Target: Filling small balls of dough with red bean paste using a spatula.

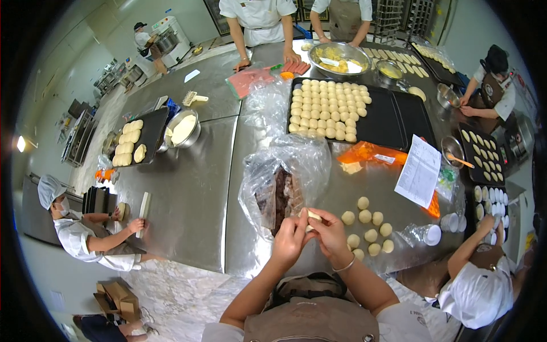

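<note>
Between my two hands, above the near edge of the steel table (188, 211), is a small piece of pale dough (310, 215). My left hand (290, 239) pinches it from the left, and my right hand (329, 229) closes on its other side with the fingers bent. Just beyond my left hand lies an open clear plastic bag (307, 162) with a dark brown, chunky filling (283, 191) inside. To the right of my right hand, several round dough balls (371, 235) rest on the table.
Farther off stands a black tray (393, 117) with rows of dough balls. A printed paper sheet (419, 171) and an orange plastic bag (364, 153) lie right of the filling. A metal bowl (191, 134) stands left. Co-workers surround the table; one person (476, 279) works close on the right.
</note>
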